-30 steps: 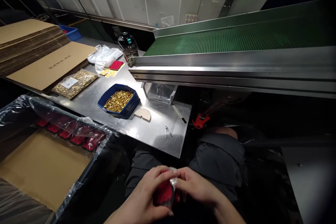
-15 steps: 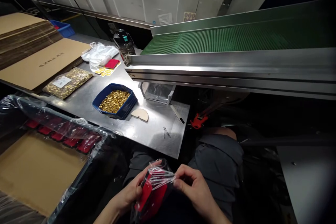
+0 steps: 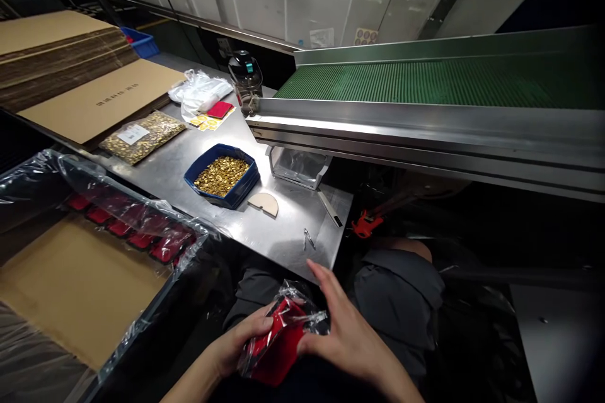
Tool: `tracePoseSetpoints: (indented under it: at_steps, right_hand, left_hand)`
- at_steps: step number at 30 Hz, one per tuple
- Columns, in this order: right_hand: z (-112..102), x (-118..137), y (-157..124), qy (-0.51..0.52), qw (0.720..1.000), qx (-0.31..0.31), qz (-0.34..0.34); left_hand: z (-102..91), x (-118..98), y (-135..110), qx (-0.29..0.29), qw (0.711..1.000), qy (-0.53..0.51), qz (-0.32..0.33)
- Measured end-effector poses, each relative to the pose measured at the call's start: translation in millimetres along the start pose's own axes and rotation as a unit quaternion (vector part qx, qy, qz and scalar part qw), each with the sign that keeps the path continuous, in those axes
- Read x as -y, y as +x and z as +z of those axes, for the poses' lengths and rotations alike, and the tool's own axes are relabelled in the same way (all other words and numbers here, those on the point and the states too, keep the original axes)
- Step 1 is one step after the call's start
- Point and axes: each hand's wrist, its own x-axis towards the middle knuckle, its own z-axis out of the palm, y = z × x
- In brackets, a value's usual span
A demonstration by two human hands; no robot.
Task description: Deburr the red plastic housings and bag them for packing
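Note:
My left hand [image 3: 243, 337] is closed around a red, flat-faced piece in a clear plastic bag [image 3: 278, 346], low in front of my lap. Crinkled clear film stands up at the bag's top end. My right hand [image 3: 335, 327] is spread, fingers apart, at the right side of the bag. Its thumb lies against or just over the red face; whether it presses there I cannot tell. The far side of the bagged piece and some left fingertips are hidden.
On the metal table [image 3: 227, 227] are a blue bin [image 3: 236, 195] of small gold pieces, a half-round board [image 3: 263, 203], a utility knife [image 3: 329, 208] and a bag of gold pieces [image 3: 142, 135]. A plastic-lined box [image 3: 89, 289] holds red pieces at left. A green conveyor [image 3: 401, 85] runs rightward.
My right hand has let go of the stretched clear film and opened beside the bag. The film has sprung back into a crumple. My view has shifted slightly left.

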Motion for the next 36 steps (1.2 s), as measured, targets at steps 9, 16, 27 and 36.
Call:
tracePoseSetpoints:
  at_steps: [9, 16, 27, 36]
  right_hand:
    - [9, 15, 20, -0.046, 0.996, -0.016, 0.077]
    - [32, -11, 25, 0.295, 0.933, 0.019, 0.206]
    - [35, -19, 14, 0.408, 0.887, -0.010, 0.216]
    - [-6, -21, -33, -0.009, 0.998, 0.060, -0.016]
  left_hand:
    - [4.1, -19, -9, 0.038, 0.996, 0.076, -0.009]
    - [-3.3, -32, -7, 0.003, 0.969, 0.235, 0.079]
    - [36.4, -52, 16, -0.079, 0.861, 0.496, 0.074]
    - [7.1, -20, 35, -0.043, 0.919, 0.392, 0.024]
